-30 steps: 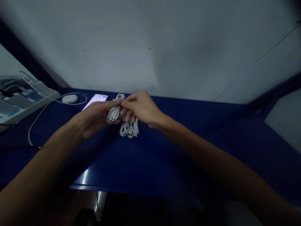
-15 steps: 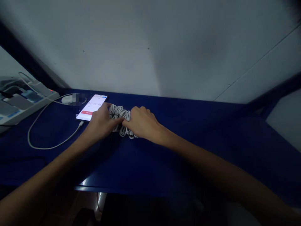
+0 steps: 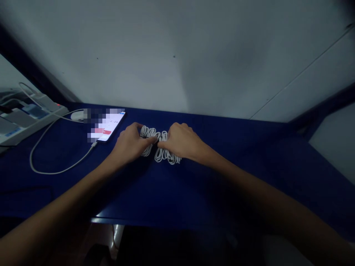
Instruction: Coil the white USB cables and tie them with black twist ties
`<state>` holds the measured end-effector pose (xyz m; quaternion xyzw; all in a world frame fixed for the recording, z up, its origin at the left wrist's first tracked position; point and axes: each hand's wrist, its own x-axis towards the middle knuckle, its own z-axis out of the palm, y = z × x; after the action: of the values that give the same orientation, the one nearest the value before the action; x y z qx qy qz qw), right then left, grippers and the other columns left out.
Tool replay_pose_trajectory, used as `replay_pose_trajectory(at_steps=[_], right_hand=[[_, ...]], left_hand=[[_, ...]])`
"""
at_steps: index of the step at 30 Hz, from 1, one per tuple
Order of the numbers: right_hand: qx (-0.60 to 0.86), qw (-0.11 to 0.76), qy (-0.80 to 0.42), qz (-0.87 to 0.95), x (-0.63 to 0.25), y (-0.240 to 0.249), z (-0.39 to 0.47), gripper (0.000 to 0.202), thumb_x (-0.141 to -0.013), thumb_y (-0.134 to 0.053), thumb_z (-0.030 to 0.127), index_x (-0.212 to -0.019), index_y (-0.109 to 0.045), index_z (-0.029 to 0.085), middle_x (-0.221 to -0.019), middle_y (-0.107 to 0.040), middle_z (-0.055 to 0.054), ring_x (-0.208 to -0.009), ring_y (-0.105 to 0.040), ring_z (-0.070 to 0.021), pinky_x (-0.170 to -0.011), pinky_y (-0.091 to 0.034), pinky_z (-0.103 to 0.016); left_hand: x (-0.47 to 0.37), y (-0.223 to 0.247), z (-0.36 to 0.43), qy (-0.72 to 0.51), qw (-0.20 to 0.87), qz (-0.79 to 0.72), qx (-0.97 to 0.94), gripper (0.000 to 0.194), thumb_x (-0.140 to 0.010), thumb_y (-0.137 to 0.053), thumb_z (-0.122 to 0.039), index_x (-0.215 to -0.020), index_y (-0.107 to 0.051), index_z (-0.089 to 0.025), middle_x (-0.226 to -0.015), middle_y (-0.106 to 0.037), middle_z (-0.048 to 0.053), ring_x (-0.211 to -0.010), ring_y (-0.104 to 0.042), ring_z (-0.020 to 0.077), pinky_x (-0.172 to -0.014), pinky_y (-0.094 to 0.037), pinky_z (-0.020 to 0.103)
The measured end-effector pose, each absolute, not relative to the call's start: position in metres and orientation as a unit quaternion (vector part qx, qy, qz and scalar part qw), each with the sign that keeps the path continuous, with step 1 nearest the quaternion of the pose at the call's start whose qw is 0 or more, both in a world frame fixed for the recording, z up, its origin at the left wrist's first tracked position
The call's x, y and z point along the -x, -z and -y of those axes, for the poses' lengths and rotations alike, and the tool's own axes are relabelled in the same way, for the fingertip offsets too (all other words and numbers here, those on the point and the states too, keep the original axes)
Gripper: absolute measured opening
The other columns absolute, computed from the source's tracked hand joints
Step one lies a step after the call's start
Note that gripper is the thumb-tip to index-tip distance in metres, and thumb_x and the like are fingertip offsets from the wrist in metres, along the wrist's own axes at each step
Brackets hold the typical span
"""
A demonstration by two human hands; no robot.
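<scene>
Several coiled white cables (image 3: 149,133) lie side by side in a row on the blue table (image 3: 155,199). My left hand (image 3: 130,143) is wrapped round the left end of the row, its thumb across the front of the coils. At the right part of the row, my right hand (image 3: 184,141) grips more coils, thumb in front and fingers behind. A narrow dark gap shows between the coils near the two thumbs. The fingertips behind the cables are hidden.
A lit phone (image 3: 112,127), partly pixelated, lies left of my left hand with a white charging cable (image 3: 59,172) plugged in. A power strip (image 3: 33,123) with plugs stands at the far left, beside a white rounded object (image 3: 77,116). A pale wall (image 3: 138,55) rises behind.
Both hands and the cables have moved right, away from the phone. The gap between the left and right coils shows more clearly.
</scene>
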<state>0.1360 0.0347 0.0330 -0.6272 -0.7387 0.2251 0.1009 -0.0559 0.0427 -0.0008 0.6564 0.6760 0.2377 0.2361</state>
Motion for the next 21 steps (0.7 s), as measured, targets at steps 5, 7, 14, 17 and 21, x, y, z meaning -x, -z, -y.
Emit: replay_pose_trajectory(at_steps=[5,7,14,17,21], right_hand=[[0.601,0.124,-0.344,0.710,-0.146,-0.040,-0.045,0.033,-0.089,-0.070,0.040,-0.064,-0.071,0.017,-0.061,-0.070,-0.008,-0.053,-0.061,-0.0158,-0.052,-0.045,-0.029],[0.591,0.139,-0.384,0.696,-0.146,-0.040,-0.048,0.034,-0.089,-0.067,0.038,-0.062,-0.067,0.019,-0.060,-0.069,-0.006,-0.048,-0.057,-0.0125,-0.048,-0.041,-0.027],[0.573,0.187,-0.424,0.676,-0.131,-0.038,-0.047,0.032,-0.090,-0.067,0.035,-0.063,-0.063,0.018,-0.062,-0.071,-0.004,-0.043,-0.054,-0.0076,-0.046,-0.042,-0.025],[0.561,0.190,-0.420,0.687,-0.123,-0.037,-0.047,0.033,-0.091,-0.067,0.035,-0.063,-0.066,0.017,-0.064,-0.073,-0.005,-0.043,-0.056,-0.0078,-0.050,-0.048,-0.026],[0.551,0.178,-0.414,0.702,-0.111,-0.035,-0.050,0.038,-0.091,-0.069,0.040,-0.061,-0.068,0.016,-0.067,-0.076,-0.008,-0.046,-0.061,-0.0107,-0.054,-0.053,-0.028]], left_hand=[[0.064,-0.002,-0.040,-0.205,0.193,-0.689,-0.668,0.064,-0.085,-0.080,-0.056,-0.130,-0.067,-0.014,-0.095,-0.079,0.014,-0.084,-0.074,0.0320,-0.066,-0.047,0.039],[0.068,-0.003,-0.041,-0.195,0.187,-0.685,-0.676,0.061,-0.088,-0.077,-0.057,-0.130,-0.067,-0.014,-0.092,-0.079,0.012,-0.081,-0.074,0.0308,-0.066,-0.047,0.039],[0.081,-0.012,-0.041,-0.169,0.173,-0.667,-0.704,0.051,-0.088,-0.077,-0.051,-0.124,-0.074,-0.015,-0.091,-0.083,0.010,-0.078,-0.076,0.0282,-0.066,-0.048,0.037],[0.082,-0.015,-0.039,-0.160,0.165,-0.666,-0.710,0.049,-0.088,-0.075,-0.054,-0.118,-0.078,-0.017,-0.086,-0.083,0.010,-0.075,-0.076,0.0292,-0.063,-0.048,0.037],[0.082,-0.020,-0.039,-0.152,0.151,-0.661,-0.719,0.042,-0.089,-0.071,-0.054,-0.108,-0.085,-0.019,-0.087,-0.085,0.011,-0.081,-0.078,0.0333,-0.070,-0.051,0.041]])
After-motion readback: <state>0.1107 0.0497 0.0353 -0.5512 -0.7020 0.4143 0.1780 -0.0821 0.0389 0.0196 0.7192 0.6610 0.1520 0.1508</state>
